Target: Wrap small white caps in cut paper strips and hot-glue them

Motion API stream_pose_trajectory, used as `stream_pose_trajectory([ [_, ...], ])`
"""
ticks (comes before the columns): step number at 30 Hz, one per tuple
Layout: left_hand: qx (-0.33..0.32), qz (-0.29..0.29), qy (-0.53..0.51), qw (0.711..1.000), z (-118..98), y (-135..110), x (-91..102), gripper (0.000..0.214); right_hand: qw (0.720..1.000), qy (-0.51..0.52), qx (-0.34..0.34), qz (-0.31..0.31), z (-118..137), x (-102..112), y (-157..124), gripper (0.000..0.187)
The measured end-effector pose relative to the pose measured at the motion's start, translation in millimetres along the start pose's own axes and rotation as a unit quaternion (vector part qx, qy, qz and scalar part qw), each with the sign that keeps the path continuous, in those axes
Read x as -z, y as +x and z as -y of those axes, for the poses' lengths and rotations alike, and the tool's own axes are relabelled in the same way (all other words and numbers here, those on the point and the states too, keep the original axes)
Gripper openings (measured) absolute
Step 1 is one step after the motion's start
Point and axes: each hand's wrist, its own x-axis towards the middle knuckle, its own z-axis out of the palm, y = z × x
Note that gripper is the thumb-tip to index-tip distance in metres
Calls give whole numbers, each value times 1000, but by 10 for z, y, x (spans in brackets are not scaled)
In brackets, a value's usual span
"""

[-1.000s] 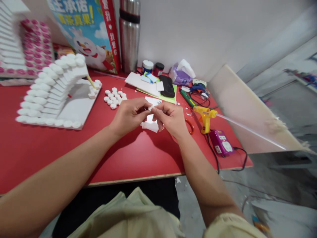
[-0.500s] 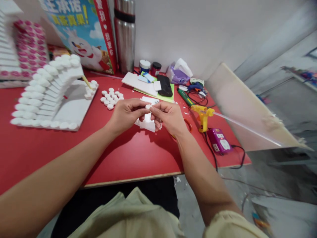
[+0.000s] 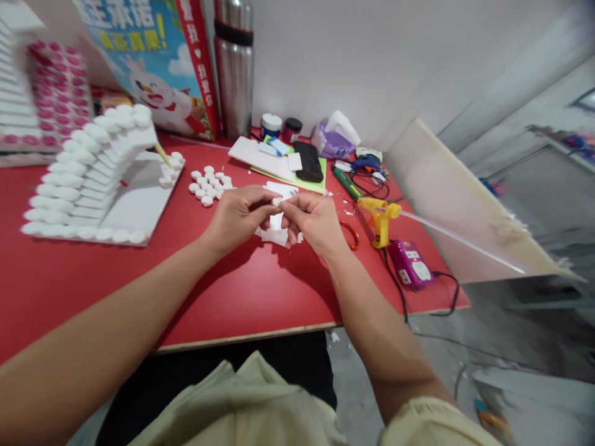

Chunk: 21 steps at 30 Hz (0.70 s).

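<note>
Between the fingertips of both hands is a small white piece (image 3: 277,202), mostly hidden by the fingers. My left hand (image 3: 242,214) pinches it from the left, and my right hand (image 3: 311,218) pinches it from the right. Below them lie white scraps of sheet (image 3: 275,236) on the red table. Left of my left hand sits a cluster of small white rounded pieces (image 3: 208,184). Farther left stands a white model staircase (image 3: 93,179) edged with white rounded lumps. By my right wrist, the orange handle of scissors (image 3: 356,235) shows partly.
A yellow hot glue gun (image 3: 380,217) with a long clear stick points right, beside a purple power socket box (image 3: 411,265) and its cables. Along the back stand a steel flask (image 3: 235,74), a printed box (image 3: 158,68), jars (image 3: 271,125) and a tissue pack (image 3: 335,137).
Both hands keep the white piece in nearly the same place. My right fingers have shifted slightly left and down around it, and more of the orange handle shows.
</note>
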Motion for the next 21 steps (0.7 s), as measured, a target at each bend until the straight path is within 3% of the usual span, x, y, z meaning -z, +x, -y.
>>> stream_pose_trajectory([
  [4, 18, 5, -41, 999, 43, 34, 45, 16, 997, 61, -27, 26, 18, 70, 29, 47],
  [9, 22, 11, -66, 998, 72, 54, 68, 20, 985, 113, -126, 35, 14, 158, 107, 56],
  [14, 0, -1, -43, 999, 46, 73, 77, 16, 967, 179, -157, 85, -12, 168, 124, 34],
  [21, -13, 3, -46, 999, 25, 76, 90, 16, 956, 224, -171, 81, 99, 113, 86, 14],
])
